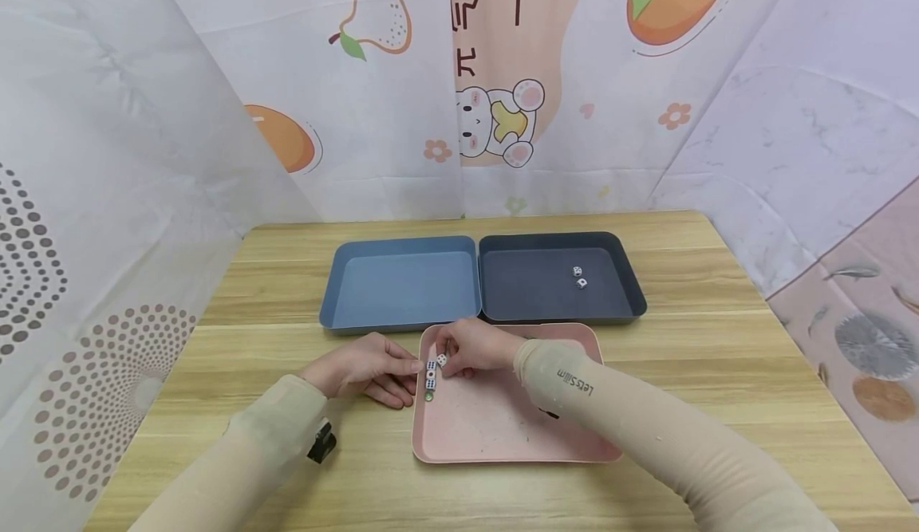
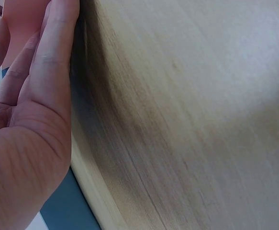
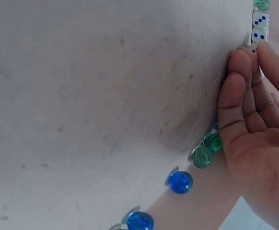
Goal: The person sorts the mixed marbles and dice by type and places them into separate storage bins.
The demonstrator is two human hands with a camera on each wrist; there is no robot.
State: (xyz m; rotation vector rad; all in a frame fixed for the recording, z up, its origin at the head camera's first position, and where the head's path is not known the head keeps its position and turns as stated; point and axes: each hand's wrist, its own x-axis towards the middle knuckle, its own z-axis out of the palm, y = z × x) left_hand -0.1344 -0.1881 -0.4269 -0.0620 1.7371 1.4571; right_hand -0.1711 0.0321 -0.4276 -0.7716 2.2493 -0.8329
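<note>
My right hand [image 1: 475,346] reaches into the pink tray [image 1: 502,462] and pinches a white die [image 1: 441,360] between thumb and fingertips, near the left wall. Beside it, a short row of dice [image 1: 430,384] lines that wall, with a green marble [image 1: 428,396] at the near end. The right wrist view shows two dice [image 3: 260,28] of the row, the pinched die mostly covered by the fingers. At the tray's left rim, my left hand [image 1: 369,368] has its thumb on the rim and its fingers outside, fairly straight in the left wrist view.
Behind the pink tray stand a blue tray [image 1: 405,285] and a dark navy tray [image 1: 531,285], side by side. Two dice [image 1: 579,277] lie in the navy one. Blue marbles [image 3: 181,182] and green marbles [image 3: 202,157] lie along another pink tray wall.
</note>
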